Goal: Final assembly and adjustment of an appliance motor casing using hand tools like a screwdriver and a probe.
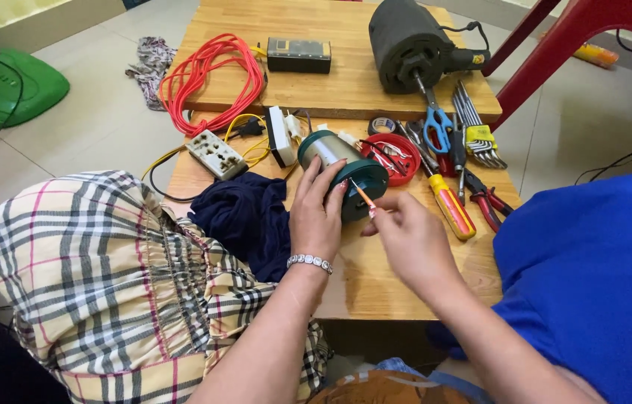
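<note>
Gripping the teal motor [342,170] from its near side, your left hand [317,212] is wrapped around the cylinder with fingers spread over its round end cap, a beaded bracelet [310,261] at the wrist. The motor lies on its side near the middle of the wooden counter [361,277], its cap facing you. Your right hand [408,238] is pinched shut on a thin orange wire [363,196] that runs up to the motor's cap; thumb and fingertips close on its near end.

Just beyond the motor, touching or almost touching it, sits a red round part [398,158] with wires lying in it, and a roll of dark tape [382,124] lies behind that. To the right of your right hand, a yellow-handled screwdriver [450,207] lies pointing away from you, with red-handled pliers [486,200] beside it near the right edge. Blue-handled scissors [436,127] and a set of hex keys [476,135] lie farther back on that side.

On the left part of the counter, a dark blue cloth [245,213] is bunched just beside your left hand. A white power strip [216,154] rests beyond it near the left edge, and a coil of red cable [211,78] lies toward the far left corner. A black box [299,55] sits at the far edge, and a large dark motor [406,45] stands toward the far right corner.
</note>
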